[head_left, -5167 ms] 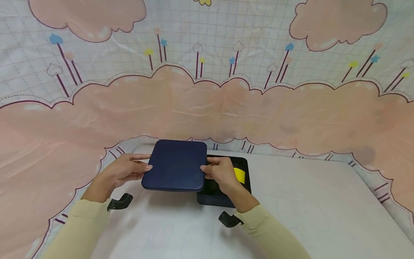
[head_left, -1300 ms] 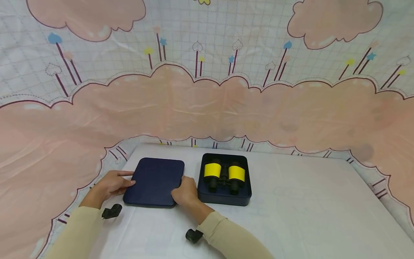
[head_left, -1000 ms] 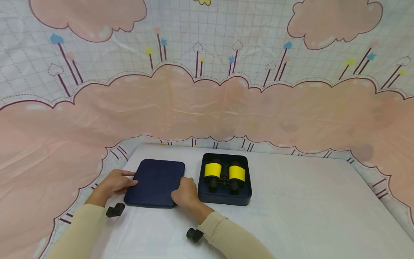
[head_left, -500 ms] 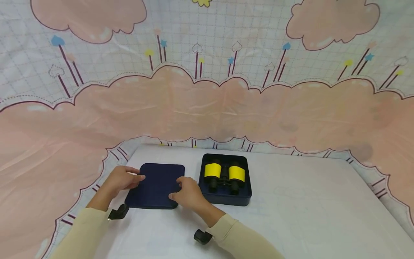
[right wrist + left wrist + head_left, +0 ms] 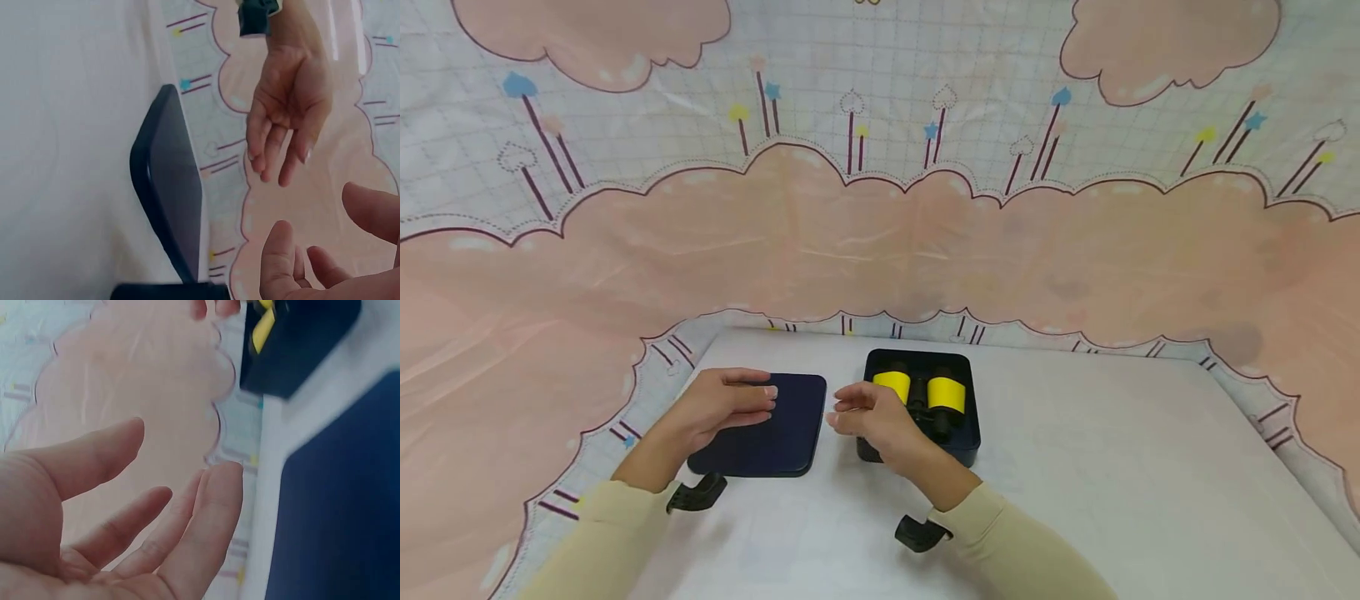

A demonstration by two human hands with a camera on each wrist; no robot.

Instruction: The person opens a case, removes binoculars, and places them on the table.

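Note:
A dark blue square lid (image 5: pixel 767 442) lies flat on the white table at the left. My left hand (image 5: pixel 718 404) hovers over the lid's upper left part, fingers loosely extended and holding nothing. To its right stands an open dark blue box (image 5: pixel 917 357) with black and yellow binoculars (image 5: pixel 946 395) inside. My right hand (image 5: pixel 880 421) is raised in front of the box's left side and hides part of the box and binoculars. Its fingers are relaxed, with nothing between them. In the right wrist view both hands appear apart from the lid (image 5: pixel 172 181).
A white cloth-covered table (image 5: pixel 1112 467) extends to the right of the box. Behind it hangs a printed backdrop (image 5: pixel 925 250) with pink clouds. Black wrist cameras (image 5: pixel 922 534) sit under both wrists.
Earlier, both hands carried the lid left off the box and laid it on the table. Since then they have let go and lifted, moving right, the right hand to the box's front left.

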